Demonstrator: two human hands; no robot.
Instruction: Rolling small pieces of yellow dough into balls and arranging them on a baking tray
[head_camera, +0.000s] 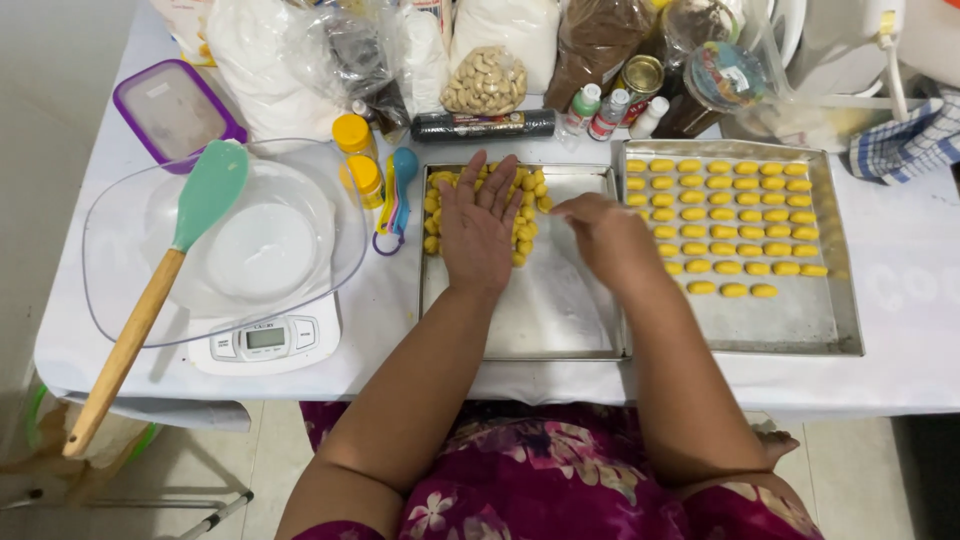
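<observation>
Left tray (560, 315): centre of worktop (900, 330), touching right tray (800, 320) on its left side.
Dough pieces (528, 232): clustered at far end of left tray; left hand (478, 228) lies flat on them.
Right hand (605, 235): over the seam between trays.
Shaped pieces (730, 215): in rows on right tray, far half.
Bowl (120, 250): left of trays, on scale (268, 340); spatula (160, 290) rests in it.
Bags and bottles: behind trays.
</observation>
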